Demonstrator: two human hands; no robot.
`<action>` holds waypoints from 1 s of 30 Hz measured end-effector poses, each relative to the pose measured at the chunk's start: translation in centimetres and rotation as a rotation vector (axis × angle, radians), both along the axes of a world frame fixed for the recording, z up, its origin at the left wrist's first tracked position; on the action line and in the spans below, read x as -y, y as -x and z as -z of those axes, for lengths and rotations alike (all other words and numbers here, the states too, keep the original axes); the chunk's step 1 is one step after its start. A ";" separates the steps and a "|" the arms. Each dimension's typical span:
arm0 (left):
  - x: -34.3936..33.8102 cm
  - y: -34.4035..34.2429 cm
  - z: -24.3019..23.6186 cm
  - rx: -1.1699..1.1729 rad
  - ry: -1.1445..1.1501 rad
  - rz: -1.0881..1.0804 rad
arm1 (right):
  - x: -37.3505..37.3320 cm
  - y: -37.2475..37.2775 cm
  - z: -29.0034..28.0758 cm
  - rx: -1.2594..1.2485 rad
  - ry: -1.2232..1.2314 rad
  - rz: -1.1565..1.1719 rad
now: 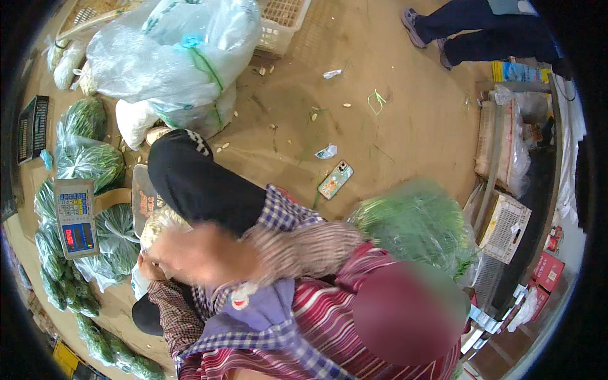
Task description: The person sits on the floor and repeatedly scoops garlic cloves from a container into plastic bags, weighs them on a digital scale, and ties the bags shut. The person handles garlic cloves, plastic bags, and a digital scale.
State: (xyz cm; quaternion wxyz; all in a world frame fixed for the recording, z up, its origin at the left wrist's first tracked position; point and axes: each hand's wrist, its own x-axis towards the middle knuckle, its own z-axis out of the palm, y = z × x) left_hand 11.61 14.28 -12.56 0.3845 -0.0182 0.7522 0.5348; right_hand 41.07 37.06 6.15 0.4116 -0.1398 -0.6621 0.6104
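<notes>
My left hand (151,266) is low at the left of my lap, fingers curled in on the edge of a pale plastic bag (137,283). Motion smears my right hand (206,254), which crosses in front of me close to the left one; its fingers cannot be read. Just beyond both hands, a pale lumpy heap (159,227), perhaps bagged, rests by the metal pan (143,197) of a digital scale. The scale's display head (76,218) stands to the left, lit in red and blue. My right hand and leg partly hide the heap and pan.
Bags of green vegetables (95,161) line the left. A big clear bag (171,57) and a white crate (282,25) stand ahead. A phone (335,180) lies on the floor, with bagged greens (411,225) to my right. Another person's legs (481,31) are at far right.
</notes>
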 end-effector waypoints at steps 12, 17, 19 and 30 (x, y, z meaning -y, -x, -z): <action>-2.4 -2.3 -2.9 -0.419 0.315 0.089 | -0.7 -29.6 30.0 1.238 1.353 0.720; -3.4 -2.7 -4.5 -0.480 0.433 0.126 | 3.1 -29.9 39.1 1.217 1.613 0.977; -2.6 -3.8 -4.5 -0.523 0.488 0.131 | 0.6 -28.4 33.8 1.089 1.609 0.834; -1.3 -3.5 -2.2 -0.644 0.562 0.206 | 2.7 -31.0 32.2 0.404 1.429 0.654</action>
